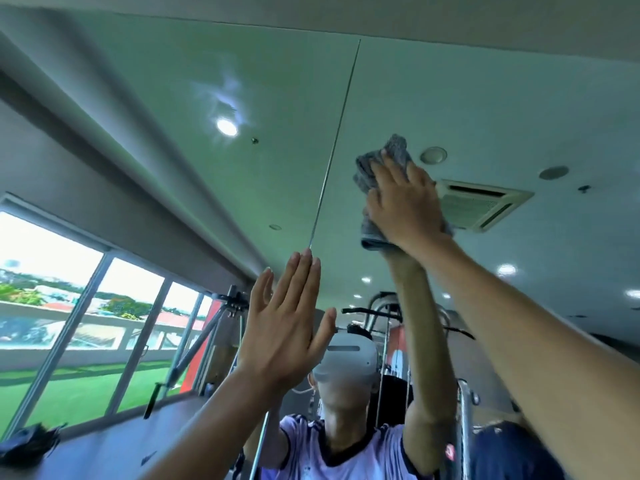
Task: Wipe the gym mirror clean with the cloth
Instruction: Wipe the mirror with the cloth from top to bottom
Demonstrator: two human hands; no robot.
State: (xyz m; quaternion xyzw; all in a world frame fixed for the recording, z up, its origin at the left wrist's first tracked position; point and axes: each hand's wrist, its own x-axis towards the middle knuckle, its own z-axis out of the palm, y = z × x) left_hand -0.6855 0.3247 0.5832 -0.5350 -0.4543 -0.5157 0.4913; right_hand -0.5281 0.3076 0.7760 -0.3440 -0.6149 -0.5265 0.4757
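Cloth (393, 152) pressed on mirror (242, 81) under right hand (403, 206), fingers straight, cloth bunched out at hand's 11 o'clock, left hand (282, 327) lay flat on mirror at cloth's 7 o'clock, fingers together.

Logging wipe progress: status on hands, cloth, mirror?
Right hand presses the cloth flat, high on the mirror, right of the seam. Left hand open, fingers straight, fingertips by the seam. Nothing blocking the wipe.
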